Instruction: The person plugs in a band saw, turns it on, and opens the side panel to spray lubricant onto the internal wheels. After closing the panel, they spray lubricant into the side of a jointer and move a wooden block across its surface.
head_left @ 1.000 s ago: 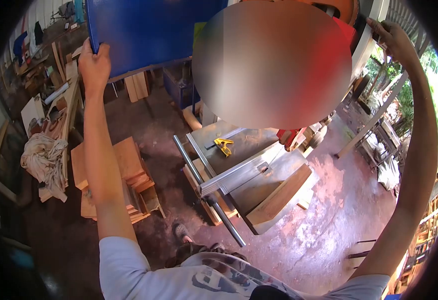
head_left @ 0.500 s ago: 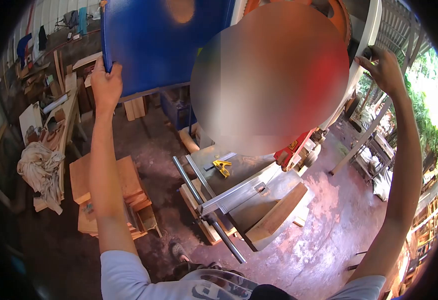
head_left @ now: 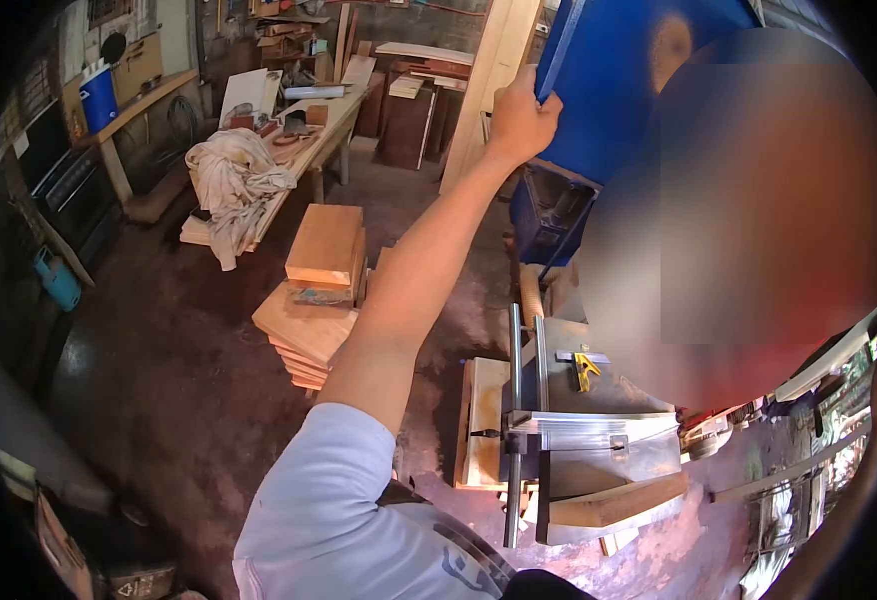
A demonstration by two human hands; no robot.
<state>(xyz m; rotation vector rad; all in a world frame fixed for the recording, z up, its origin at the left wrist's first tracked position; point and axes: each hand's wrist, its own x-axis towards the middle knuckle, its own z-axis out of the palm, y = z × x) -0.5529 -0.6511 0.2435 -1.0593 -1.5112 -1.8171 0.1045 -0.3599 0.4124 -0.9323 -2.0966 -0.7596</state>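
Observation:
My left hand (head_left: 524, 120) is closed around the left edge of a blue bandsaw door (head_left: 609, 105), fingers wrapped over the metal. The door stands swung out, with a round worn patch on its face. To its right, a large blurred disc hides much of the machine. My right hand is not in view; what looks like my forearm shows dimly at the far right edge. Below the door lies the metal saw table (head_left: 564, 345) with a rip fence (head_left: 599, 430) across it. A yellow-headed combination square (head_left: 587, 372) and a wooden piece (head_left: 619, 503) rest on the table.
Stacked wooden blocks (head_left: 324, 245) stand on the floor left of the saw. Behind them is a workbench (head_left: 344, 110) with a crumpled cloth (head_left: 239, 170). A tall plank (head_left: 494, 60) leans beside the door. A blue cooler (head_left: 99, 98) and a gas cylinder (head_left: 57, 278) are farther left.
The view has turned left, so the saw sits farther right. My left hand still grips the door edge. My right hand, earlier at the machine frame's right side, has gone out of sight.

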